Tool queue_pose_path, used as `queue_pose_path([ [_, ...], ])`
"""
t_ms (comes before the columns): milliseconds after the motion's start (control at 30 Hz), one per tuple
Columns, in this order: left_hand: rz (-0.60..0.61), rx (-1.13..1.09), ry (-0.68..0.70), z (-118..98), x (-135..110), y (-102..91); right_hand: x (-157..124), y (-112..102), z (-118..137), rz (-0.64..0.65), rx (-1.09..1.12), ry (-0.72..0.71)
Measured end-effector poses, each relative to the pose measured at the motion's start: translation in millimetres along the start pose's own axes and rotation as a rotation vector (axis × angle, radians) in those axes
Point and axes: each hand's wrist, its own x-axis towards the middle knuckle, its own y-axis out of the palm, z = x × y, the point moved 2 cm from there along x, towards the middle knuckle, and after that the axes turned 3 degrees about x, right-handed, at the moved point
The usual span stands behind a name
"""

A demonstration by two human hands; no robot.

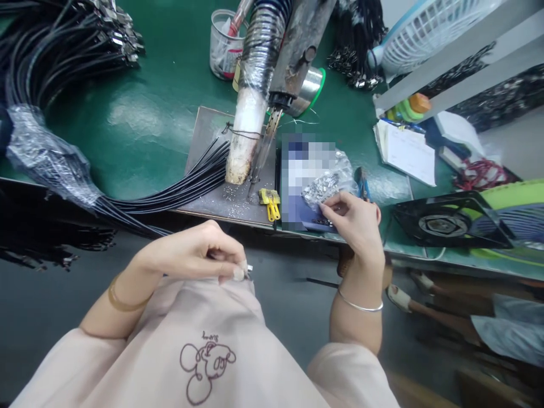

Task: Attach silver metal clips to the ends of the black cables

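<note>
My left hand (199, 255) is closed in a pinch just above my lap, holding a small metal piece (249, 271) at its fingertips. My right hand (355, 221) reaches over the bench edge, its fingers pinched on small metal parts at the mouth of a clear plastic bag of metal pieces (329, 184). A bundle of black cables (170, 192) runs from the left onto a grey work plate (212, 136). Above the plate hangs a soldering fixture with a white tube (246, 141) and a ribbed hose (266, 39).
A yellow clip (270, 204) lies on the plate. A solder spool (312, 85) and a plastic cup (223, 45) stand behind. More cable bundles (55, 51) lie at the back left, a black fan (450, 221) and papers (408, 150) on the right. Another person's feet (420, 294) show under the bench.
</note>
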Motion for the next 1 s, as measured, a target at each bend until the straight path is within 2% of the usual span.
queue_pose_path([
  [33, 0.038, -0.069, -0.034, 1.0, 0.4, -0.2, 0.4, -0.1, -1.0, 0.006, 0.040, 0.014],
  [67, 0.025, -0.142, -0.073, 3.6, 2.0, -0.4, 0.6, -0.3, -2.0, 0.006, 0.071, 0.024],
  [100, -0.044, -0.216, -0.112, 7.5, 4.7, -0.8, 0.7, -0.5, -2.7, 0.003, 0.092, 0.026],
  [233, -0.557, -0.427, -0.180, 26.1, 15.0, -1.3, -0.2, 0.4, -3.3, 0.006, 0.069, -0.006],
  [300, -0.667, -0.462, -0.180, 31.4, 17.5, 0.3, -0.8, 2.2, -2.7, 0.010, 0.024, -0.011],
  [433, -0.706, -0.455, -0.152, 33.2, 18.5, 1.9, -3.5, 5.0, 1.7, -0.070, -0.077, -0.018],
  [567, -0.720, -0.400, -0.145, 31.9, 18.8, 3.0, -17.8, 6.7, 20.9, -0.273, -0.070, -0.074],
  [633, -0.730, -0.362, -0.151, 30.9, 19.5, 4.3, -31.9, 13.0, 38.5, -0.390, 0.103, -0.096],
  [700, -0.750, -0.323, -0.154, 29.3, 20.1, 5.9, -47.4, 27.8, 60.0, -0.416, 0.393, -0.118],
  [767, -0.775, -0.284, -0.150, 27.0, 20.4, 7.4, -61.1, 46.9, 82.2, -0.471, 0.582, -0.157],
  [867, -0.794, -0.231, -0.125, 23.2, 20.5, 8.9, -69.5, 75.0, 108.1, -0.423, 0.671, -0.244],
  [1000, -0.790, -0.154, -0.089, 19.6, 20.1, 9.2, -62.6, 92.3, 116.9, -0.241, 0.731, -0.241],
])
